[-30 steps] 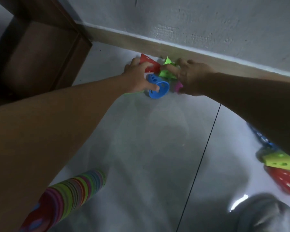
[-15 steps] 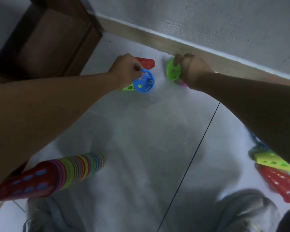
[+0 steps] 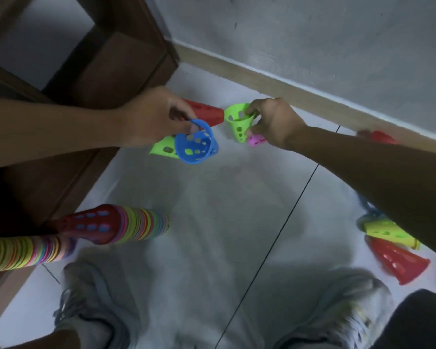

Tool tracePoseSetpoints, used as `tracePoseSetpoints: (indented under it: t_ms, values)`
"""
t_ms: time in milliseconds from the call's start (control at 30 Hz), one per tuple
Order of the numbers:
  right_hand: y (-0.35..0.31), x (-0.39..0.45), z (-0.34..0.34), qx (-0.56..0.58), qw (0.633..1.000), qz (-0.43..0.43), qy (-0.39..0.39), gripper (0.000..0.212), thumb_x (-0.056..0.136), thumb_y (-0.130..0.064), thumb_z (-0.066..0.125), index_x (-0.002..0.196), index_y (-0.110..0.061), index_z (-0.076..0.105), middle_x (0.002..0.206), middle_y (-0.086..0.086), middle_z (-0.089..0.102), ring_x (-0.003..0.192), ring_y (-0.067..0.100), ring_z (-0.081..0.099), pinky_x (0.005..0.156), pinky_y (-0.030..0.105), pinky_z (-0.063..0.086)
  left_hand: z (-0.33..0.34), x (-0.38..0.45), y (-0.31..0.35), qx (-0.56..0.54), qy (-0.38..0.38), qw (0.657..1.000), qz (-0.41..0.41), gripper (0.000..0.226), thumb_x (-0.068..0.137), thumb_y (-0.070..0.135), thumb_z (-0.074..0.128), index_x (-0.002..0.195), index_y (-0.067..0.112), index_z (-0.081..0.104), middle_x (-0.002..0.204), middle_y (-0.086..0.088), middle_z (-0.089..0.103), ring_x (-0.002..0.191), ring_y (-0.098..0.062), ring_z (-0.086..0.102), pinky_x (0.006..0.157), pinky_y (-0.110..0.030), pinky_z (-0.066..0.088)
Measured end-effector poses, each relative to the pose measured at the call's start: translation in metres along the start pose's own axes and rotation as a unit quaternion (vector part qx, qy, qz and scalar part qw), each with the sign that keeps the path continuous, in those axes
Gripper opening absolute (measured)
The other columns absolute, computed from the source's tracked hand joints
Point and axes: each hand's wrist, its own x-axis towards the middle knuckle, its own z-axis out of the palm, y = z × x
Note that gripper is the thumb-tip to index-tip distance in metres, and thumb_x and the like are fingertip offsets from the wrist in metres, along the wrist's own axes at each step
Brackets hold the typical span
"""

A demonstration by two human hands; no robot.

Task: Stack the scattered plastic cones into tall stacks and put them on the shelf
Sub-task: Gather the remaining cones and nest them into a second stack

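Note:
My left hand (image 3: 156, 117) grips a red cone (image 3: 208, 115), a blue cone (image 3: 196, 148) and a green cone (image 3: 163, 148) above the floor, the blue one's open mouth facing me. My right hand (image 3: 272, 122) pinches the rim of another green cone (image 3: 238, 122) and holds a small pink cone (image 3: 256, 141) under its fingers. The red cone's tip nearly touches that green cone's rim. A long multicoloured stack of cones (image 3: 126, 226) lies on its side at lower left, with a second stack (image 3: 23, 253) beside it.
A dark wooden shelf unit (image 3: 98, 71) stands at upper left against the grey wall (image 3: 312, 39) and its skirting. Loose yellow (image 3: 385, 231) and red cones (image 3: 398, 260) lie at the right; another red cone (image 3: 381, 138) sits by the skirting. My grey shoes (image 3: 91, 311) are at the bottom.
Both hands have lifted their cones off the floor and drawn back from the wall. The right hand's green cone has turned and come close to the left hand's red cone.

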Motion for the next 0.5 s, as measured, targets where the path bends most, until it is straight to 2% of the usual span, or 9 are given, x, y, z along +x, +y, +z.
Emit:
tracePoseSetpoints:
  t_ms: [67, 133, 233, 400, 500]
  values:
    - [-0.016, -0.007, 0.000, -0.015, 1.000, -0.021, -0.010, 0.038, 0.084, -0.012, 0.077, 0.120, -0.010, 0.066, 0.106, 0.009, 0.070, 0.077, 0.019, 0.063, 0.073, 0.020, 0.049, -0.016, -0.024, 0.004, -0.015, 0.009, 1.000, -0.012, 0.011, 0.086, 0.012, 0.078, 0.096, 0.007, 0.079, 0.088, -0.014, 0.076, 0.076, -0.010, 0.064, 0.075, -0.034, 0.055]
    - [-0.032, -0.014, 0.000, -0.001, 0.999, -0.027, -0.032, 0.033, 0.082, -0.017, 0.081, 0.113, -0.011, 0.069, 0.101, 0.007, 0.073, 0.078, 0.017, 0.063, 0.068, 0.015, 0.044, -0.030, -0.047, 0.007, -0.016, 0.018, 0.999, -0.022, 0.013, 0.086, 0.013, 0.077, 0.096, 0.005, 0.078, 0.091, -0.017, 0.076, 0.080, -0.019, 0.068, 0.077, -0.037, 0.054]
    - [-0.057, -0.026, -0.001, 0.001, 0.999, -0.043, -0.030, 0.032, 0.078, -0.028, 0.085, 0.103, -0.014, 0.074, 0.093, 0.002, 0.071, 0.086, 0.015, 0.063, 0.074, 0.019, 0.040, -0.050, -0.082, 0.010, -0.022, 0.011, 0.999, -0.029, 0.015, 0.086, 0.014, 0.076, 0.098, 0.006, 0.078, 0.092, -0.013, 0.077, 0.089, -0.027, 0.073, 0.084, -0.041, 0.056]
    - [-0.102, -0.051, 0.000, 0.022, 0.994, -0.095, -0.056, 0.023, 0.088, -0.030, 0.076, 0.103, -0.013, 0.074, 0.100, 0.007, 0.071, 0.092, 0.019, 0.062, 0.073, 0.021, 0.041, -0.080, -0.134, 0.009, -0.055, -0.004, 0.998, -0.034, 0.018, 0.086, 0.019, 0.072, 0.100, 0.009, 0.077, 0.092, -0.003, 0.078, 0.089, -0.016, 0.074, 0.076, -0.023, 0.058]
    - [-0.128, -0.066, 0.002, 0.016, 0.989, -0.124, -0.084, 0.021, 0.096, -0.034, 0.065, 0.092, -0.015, 0.074, 0.095, 0.004, 0.072, 0.095, 0.020, 0.063, 0.078, 0.023, 0.043, -0.093, -0.164, 0.005, -0.074, 0.006, 0.996, -0.043, 0.014, 0.090, 0.017, 0.068, 0.100, 0.010, 0.075, 0.093, 0.003, 0.078, 0.085, -0.006, 0.073, 0.069, -0.011, 0.053]
